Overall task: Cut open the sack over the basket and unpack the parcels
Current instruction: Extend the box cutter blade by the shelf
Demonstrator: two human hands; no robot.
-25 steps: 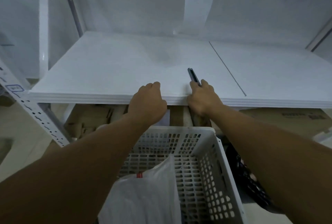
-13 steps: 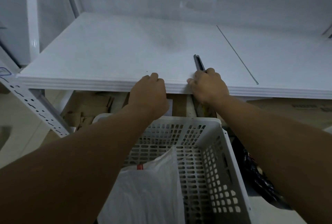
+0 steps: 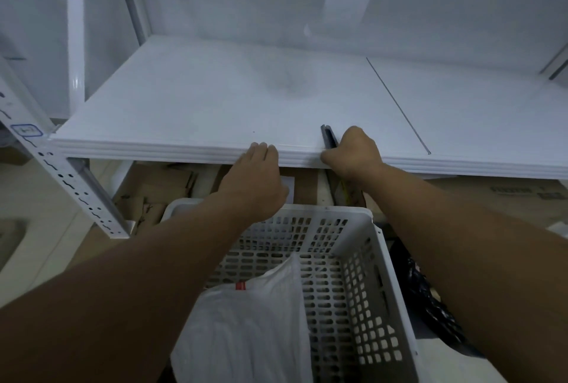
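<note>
- Both bare arms reach forward over the white perforated plastic basket (image 3: 365,290) to the front edge of the wide white shelf board (image 3: 215,100).
- The left hand (image 3: 255,179) rests at that edge, its fingertips (image 3: 261,146) curled up over the lip of the board; the grip holds nothing that I can see, the fingers simply hooked on the edge.
- The right hand (image 3: 353,152) is clenched around a dark, slim cutter (image 3: 328,136), whose far end sticks out past the knuckles and lies on the shelf surface, pointing away.
- The two hands sit near each other, the left a little nearer and lower than the right.
- Inside the basket, at its near left, lies the white plastic sack (image 3: 246,327), crumpled, with a small red mark (image 3: 241,286) near its top fold. I cannot tell whether it has been cut.
- Under the shelf, beyond the basket, brown cardboard boxes (image 3: 159,189) sit on the floor.
- A white slotted metal upright (image 3: 61,176) of the rack slants down at the left.
- A crumpled black bag (image 3: 430,299) lies just right of the basket, partly behind the right forearm.
</note>
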